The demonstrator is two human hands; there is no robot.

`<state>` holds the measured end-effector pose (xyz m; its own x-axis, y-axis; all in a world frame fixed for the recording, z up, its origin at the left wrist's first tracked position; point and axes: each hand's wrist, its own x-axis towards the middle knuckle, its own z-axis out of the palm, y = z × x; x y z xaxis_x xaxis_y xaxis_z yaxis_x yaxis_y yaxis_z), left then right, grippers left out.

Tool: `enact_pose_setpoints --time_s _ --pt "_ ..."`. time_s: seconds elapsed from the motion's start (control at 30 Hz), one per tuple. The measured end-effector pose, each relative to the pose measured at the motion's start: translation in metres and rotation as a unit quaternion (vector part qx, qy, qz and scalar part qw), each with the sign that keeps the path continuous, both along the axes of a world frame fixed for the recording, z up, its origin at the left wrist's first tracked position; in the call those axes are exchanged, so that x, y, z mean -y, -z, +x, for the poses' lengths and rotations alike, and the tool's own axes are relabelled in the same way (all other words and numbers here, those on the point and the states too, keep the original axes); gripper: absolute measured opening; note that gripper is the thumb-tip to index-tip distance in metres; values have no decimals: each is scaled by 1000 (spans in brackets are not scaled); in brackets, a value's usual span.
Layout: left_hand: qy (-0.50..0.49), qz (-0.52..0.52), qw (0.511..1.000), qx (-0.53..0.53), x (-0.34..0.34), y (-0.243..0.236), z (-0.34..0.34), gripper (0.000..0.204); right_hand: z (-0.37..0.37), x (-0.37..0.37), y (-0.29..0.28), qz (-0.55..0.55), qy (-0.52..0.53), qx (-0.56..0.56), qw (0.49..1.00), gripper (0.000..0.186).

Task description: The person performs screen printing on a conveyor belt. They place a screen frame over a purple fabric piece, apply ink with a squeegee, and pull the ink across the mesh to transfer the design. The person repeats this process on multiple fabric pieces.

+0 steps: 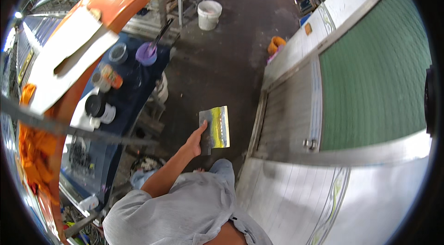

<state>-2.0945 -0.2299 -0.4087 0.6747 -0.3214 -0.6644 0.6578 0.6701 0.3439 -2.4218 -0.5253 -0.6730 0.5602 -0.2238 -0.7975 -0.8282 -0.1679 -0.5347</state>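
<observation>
Holding a flat, rectangular, yellow-streaked sheet (218, 127) is the left grip (194, 142).

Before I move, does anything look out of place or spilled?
The purple tub stands near the corner of the blue table with a long dark handle leaning out, perhaps easily bumped. No clear spill.

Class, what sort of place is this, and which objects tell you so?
Probably a workshop, perhaps for painting or finishing: a purple tub with a dark-handled tool in it, a large orange panel and a white bucket on the dark floor.
</observation>
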Motion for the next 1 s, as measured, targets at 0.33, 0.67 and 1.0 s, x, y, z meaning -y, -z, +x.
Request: enact_pose_setpoints --time_s 0.33,0.67,1.0 --pt "-148 32 989 -2 49 11 323 50 427 166 6 1 -77 -88 993 24" --pt "-286 53 957 21 68 6 617 51 1061 282 -174 -51 17 297 953 17" --pt "-226 12 974 8 115 -36 1011 49 1144 265 -40 -38 -140 -4 989 14"
